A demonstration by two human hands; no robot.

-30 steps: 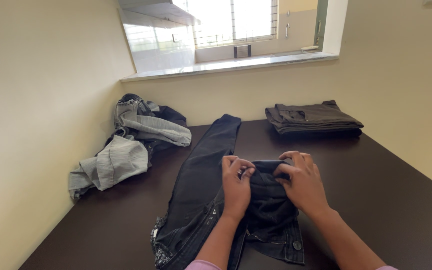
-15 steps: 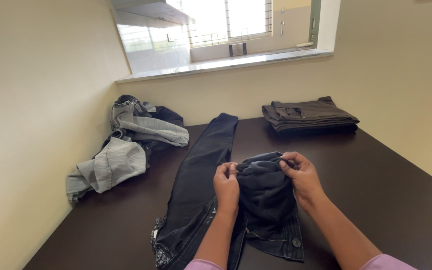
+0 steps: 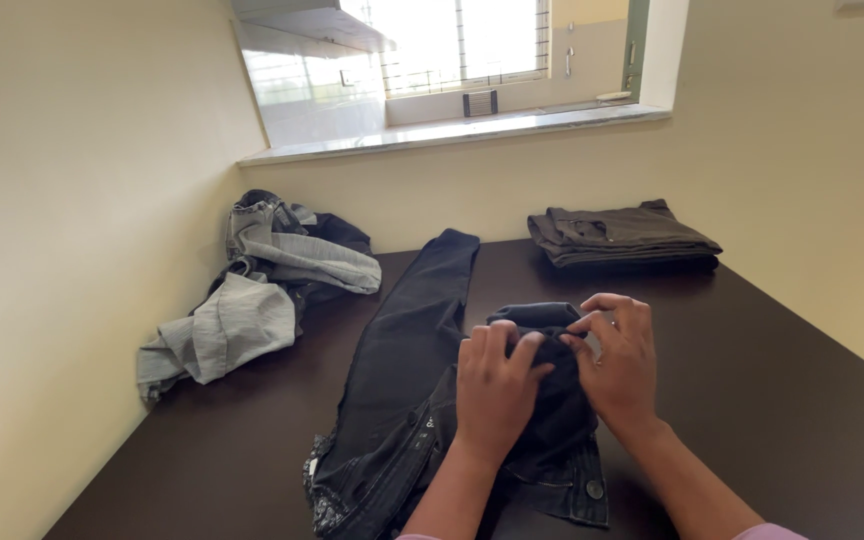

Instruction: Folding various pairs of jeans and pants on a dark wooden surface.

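Pinching a bunched fold of the black jeans (image 3: 422, 400) between both hands, I have my left hand (image 3: 495, 388) closed over the near side of the bundle and my right hand (image 3: 620, 362) closed on its right edge, fingertips curled into the cloth. The jeans lie in the middle of the dark brown table (image 3: 802, 400), waistband nearest me with a metal button showing at the near right. One leg is gathered up under my hands, while the other leg runs straight away from me toward the far wall, flat and unfolded. So I judge this pair only partly folded: one leg is doubled over, the long leg is left to bring in.

Farther off to the right, a dark grey pair of trousers (image 3: 620, 236) sits neatly folded by the far edge, which I take as finished work. To the far left, a loose heap of light grey jeans (image 3: 262, 290) and darker garments lies crumpled against the wall, which I take as not yet folded.

Cream walls close in on the left and far sides. Above the far wall runs a pale stone ledge (image 3: 462, 130), and beyond it a bright barred window (image 3: 462, 40).
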